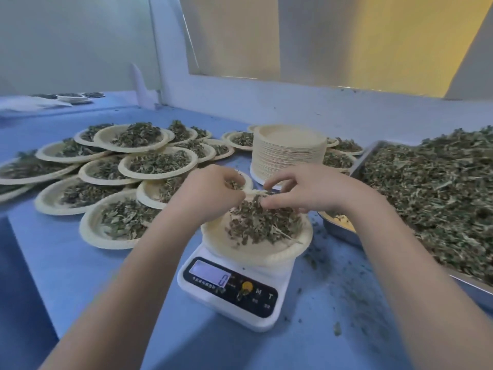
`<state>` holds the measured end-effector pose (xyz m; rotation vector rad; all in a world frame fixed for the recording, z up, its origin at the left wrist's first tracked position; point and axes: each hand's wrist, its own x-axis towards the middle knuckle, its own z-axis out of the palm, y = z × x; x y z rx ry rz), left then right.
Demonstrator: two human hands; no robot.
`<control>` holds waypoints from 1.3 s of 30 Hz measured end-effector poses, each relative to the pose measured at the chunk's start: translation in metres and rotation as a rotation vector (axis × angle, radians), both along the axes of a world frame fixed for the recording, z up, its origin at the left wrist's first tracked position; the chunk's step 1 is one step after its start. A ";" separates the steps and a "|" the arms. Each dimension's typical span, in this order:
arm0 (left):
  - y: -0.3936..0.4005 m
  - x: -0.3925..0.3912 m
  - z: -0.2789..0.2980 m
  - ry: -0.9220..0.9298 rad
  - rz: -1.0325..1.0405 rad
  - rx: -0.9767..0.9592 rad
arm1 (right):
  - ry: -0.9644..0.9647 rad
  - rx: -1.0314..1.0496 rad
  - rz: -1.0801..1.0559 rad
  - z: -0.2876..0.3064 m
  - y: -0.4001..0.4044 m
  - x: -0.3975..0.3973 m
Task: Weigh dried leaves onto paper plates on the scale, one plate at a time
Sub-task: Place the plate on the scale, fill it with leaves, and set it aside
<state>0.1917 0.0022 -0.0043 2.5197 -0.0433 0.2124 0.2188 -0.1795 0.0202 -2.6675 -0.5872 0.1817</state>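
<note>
While both hands work over the scale, the holdings on the blue counter [80, 276] read as follows, largest first.

Metal tray [469, 285]: along the right edge of the counter, heaped with loose dried leaves [437, 193].

Filled paper plates [157, 162]: a large overlapping spread across the left and far-middle of the counter, each bearing a mound of leaves; a few more sit behind and to the right of the plate stack.

Stack of empty paper plates [289, 152]: tall, toward the far middle of the counter, just beyond the hands.

Digital kitchen scale [234, 292]: white with a dark panel, near the front edge at centre; the display is lit, its reading too blurred to give.

Paper plate on the scale [256, 249]: carrying a pile of dried leaves [264, 225], mostly on its far half.

Metal bowl [340, 228]: partly hidden under the right forearm, between scale and tray.

Left hand [210, 190]: fingers curled, gripping a small clump of leaves above the plate's far-left rim.

Right hand [309, 192]: fingers bent, fingertips pinching leaves at the top of the pile.

Leaf crumbs [338, 287]: scattered over the counter to the right of the scale.
</note>
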 end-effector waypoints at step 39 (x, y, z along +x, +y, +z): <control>-0.121 -0.013 -0.015 -0.404 -0.211 -0.064 | -0.266 0.015 -0.123 -0.003 -0.059 -0.020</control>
